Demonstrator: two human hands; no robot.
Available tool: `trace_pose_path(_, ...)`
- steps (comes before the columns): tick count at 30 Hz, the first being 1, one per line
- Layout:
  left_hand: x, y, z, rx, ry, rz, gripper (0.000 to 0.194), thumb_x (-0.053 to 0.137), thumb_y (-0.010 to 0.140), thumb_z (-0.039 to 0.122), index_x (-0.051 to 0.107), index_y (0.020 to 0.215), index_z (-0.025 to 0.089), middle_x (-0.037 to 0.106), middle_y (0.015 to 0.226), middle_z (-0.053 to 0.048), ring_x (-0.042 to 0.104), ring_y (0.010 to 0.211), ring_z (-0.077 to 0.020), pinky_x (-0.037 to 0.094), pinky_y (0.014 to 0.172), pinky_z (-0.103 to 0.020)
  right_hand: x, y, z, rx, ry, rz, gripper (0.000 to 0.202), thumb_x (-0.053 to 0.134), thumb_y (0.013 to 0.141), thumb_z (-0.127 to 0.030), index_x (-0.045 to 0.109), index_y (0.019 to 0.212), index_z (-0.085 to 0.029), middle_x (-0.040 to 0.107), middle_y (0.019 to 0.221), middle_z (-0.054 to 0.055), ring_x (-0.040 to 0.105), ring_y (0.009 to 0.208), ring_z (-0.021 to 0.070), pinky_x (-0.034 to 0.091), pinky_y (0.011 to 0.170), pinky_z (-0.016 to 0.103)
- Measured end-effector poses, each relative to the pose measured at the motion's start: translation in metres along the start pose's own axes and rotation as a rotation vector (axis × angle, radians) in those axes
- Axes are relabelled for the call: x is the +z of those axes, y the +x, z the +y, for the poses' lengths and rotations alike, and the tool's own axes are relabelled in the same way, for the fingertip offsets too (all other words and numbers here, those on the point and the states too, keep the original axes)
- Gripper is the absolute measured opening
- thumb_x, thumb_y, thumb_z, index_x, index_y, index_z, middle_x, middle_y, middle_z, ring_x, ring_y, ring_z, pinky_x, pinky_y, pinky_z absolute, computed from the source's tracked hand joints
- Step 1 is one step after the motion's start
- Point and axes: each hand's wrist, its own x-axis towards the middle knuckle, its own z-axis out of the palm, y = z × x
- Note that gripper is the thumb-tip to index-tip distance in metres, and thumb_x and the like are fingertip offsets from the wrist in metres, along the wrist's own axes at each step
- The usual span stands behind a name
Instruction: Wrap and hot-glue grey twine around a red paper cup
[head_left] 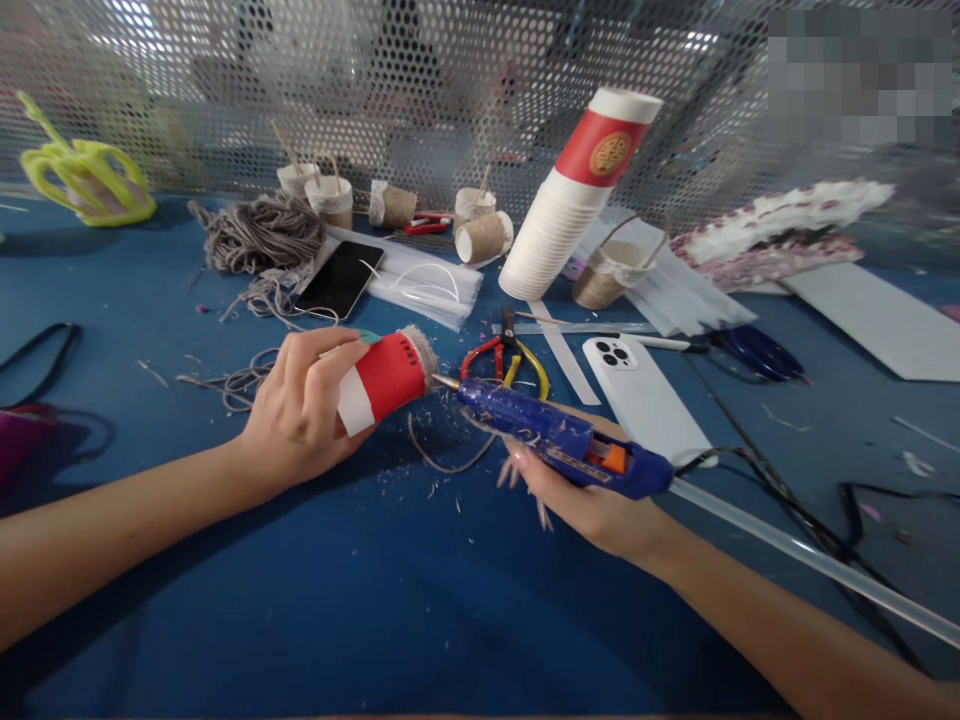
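My left hand [304, 400] is wrapped round a red and white paper cup [390, 375], which lies on its side. Grey cord [422, 352] circles the cup's end, and a loose length of it [450, 468] trails down onto the table. In my right hand [577, 495] is a blue hot glue gun [555, 435] with a clear glue stick [810, 560] coming out of its back. The gun's metal tip points left and is at the corded end of the cup; whether it touches, I cannot tell.
Behind my hands are pliers [510, 355] with red and yellow handles, a white phone [649, 395] and a black phone [341, 280]. A leaning stack of paper cups [551, 235], a grey cord bundle [262, 235] and several small cord-wrapped cups stand near the perforated metal screen [420, 90]. Black cables [780, 490] run at right.
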Motion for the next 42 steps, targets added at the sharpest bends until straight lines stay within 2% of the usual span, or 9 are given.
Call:
trace_pose_path(4, 0.005, 0.0, -0.002, -0.014, -0.023, 0.015, 0.066, 0.071, 0.077, 0.028, 0.035, 0.129, 0.011, 0.056, 0.112, -0.016, 0.058, 0.1, -0.0258, 0.058, 0.079, -0.04, -0.009, 0.006, 0.01, -0.022, -0.118, 0.137, 0.006, 0.062, 0.081, -0.026, 0.058, 0.08, -0.022, 0.061, 0.061, -0.002, 0.055, 0.046, 0.0118, 0.047, 0.045, 0.027)
trace_pose_path(9, 0.012, 0.0, -0.003, -0.069, -0.059, 0.04, 0.072, 0.075, 0.072, 0.03, 0.035, 0.128, 0.008, 0.057, 0.105, -0.017, 0.059, 0.095, -0.0261, 0.058, 0.074, -0.04, -0.031, 0.023, 0.025, 0.008, -0.634, 0.416, 0.04, 0.071, 0.072, -0.05, 0.042, 0.07, -0.023, 0.054, 0.068, 0.0, 0.053, 0.058, 0.0164, 0.044, 0.056, 0.033)
trace_pose_path(15, 0.013, 0.001, -0.004, -0.125, -0.095, 0.049, 0.072, 0.074, 0.074, 0.033, 0.031, 0.128, 0.013, 0.056, 0.108, -0.017, 0.058, 0.1, -0.0267, 0.057, 0.079, -0.044, -0.051, 0.044, 0.042, 0.154, -1.011, 0.059, 0.055, 0.074, 0.063, -0.06, 0.044, 0.085, -0.019, 0.054, 0.093, 0.013, 0.06, 0.082, 0.03, 0.047, 0.065, 0.04)
trace_pose_path(19, 0.013, 0.001, -0.004, -0.117, -0.102, 0.039, 0.07, 0.073, 0.075, 0.027, 0.03, 0.128, 0.012, 0.053, 0.113, -0.019, 0.056, 0.106, -0.0286, 0.055, 0.084, -0.048, -0.064, 0.046, 0.05, 0.213, -0.935, -0.171, 0.058, 0.077, 0.063, -0.053, 0.05, 0.098, -0.015, 0.053, 0.105, 0.014, 0.062, 0.088, 0.0306, 0.052, 0.073, 0.045)
trace_pose_path(25, 0.013, 0.001, -0.002, -0.126, -0.134, 0.031, 0.069, 0.073, 0.075, 0.023, 0.029, 0.128, 0.012, 0.052, 0.115, -0.019, 0.057, 0.108, -0.0289, 0.055, 0.088, -0.047, -0.094, 0.034, 0.008, 0.129, -0.822, -0.269, 0.058, 0.063, 0.08, -0.042, 0.046, 0.131, -0.022, 0.047, 0.138, 0.015, 0.048, 0.125, 0.0359, 0.039, 0.103, 0.056)
trace_pose_path(29, 0.013, 0.002, -0.002, -0.134, -0.156, 0.023, 0.065, 0.072, 0.076, 0.022, 0.032, 0.126, 0.009, 0.053, 0.114, -0.02, 0.057, 0.108, -0.0302, 0.056, 0.088, -0.046, -0.046, 0.022, -0.021, -0.097, -0.707, 0.067, 0.02, 0.049, 0.092, -0.035, 0.056, 0.1, -0.018, 0.062, 0.098, 0.011, 0.06, 0.089, 0.0234, 0.051, 0.082, 0.043)
trace_pose_path(34, 0.013, 0.001, -0.002, -0.149, -0.155, 0.05, 0.066, 0.071, 0.078, 0.028, 0.031, 0.127, 0.01, 0.053, 0.114, -0.02, 0.057, 0.108, -0.0307, 0.055, 0.087, -0.047, 0.038, 0.007, -0.007, -0.284, -0.899, -0.152, 0.043, 0.065, 0.081, -0.049, 0.054, 0.092, -0.008, 0.057, 0.091, 0.016, 0.053, 0.086, 0.0266, 0.051, 0.075, 0.042)
trace_pose_path(37, 0.014, 0.001, -0.001, -0.15, -0.179, 0.048, 0.067, 0.072, 0.077, 0.03, 0.031, 0.127, 0.012, 0.052, 0.115, -0.019, 0.057, 0.108, -0.0306, 0.055, 0.088, -0.047, 0.055, 0.002, 0.007, -0.232, -0.949, -0.151, 0.032, 0.062, 0.086, -0.04, 0.054, 0.085, -0.009, 0.055, 0.083, 0.014, 0.049, 0.078, 0.0232, 0.049, 0.068, 0.038)
trace_pose_path(42, 0.018, 0.003, -0.005, -0.19, -0.34, 0.047, 0.063, 0.072, 0.077, 0.03, 0.032, 0.125, 0.018, 0.051, 0.117, -0.015, 0.055, 0.111, -0.028, 0.053, 0.09, -0.047, 0.055, 0.0, 0.016, -0.287, -1.012, -0.134, 0.011, 0.051, 0.091, -0.016, 0.053, 0.081, -0.011, 0.053, 0.076, 0.009, 0.045, 0.072, 0.02, 0.043, 0.064, 0.033)
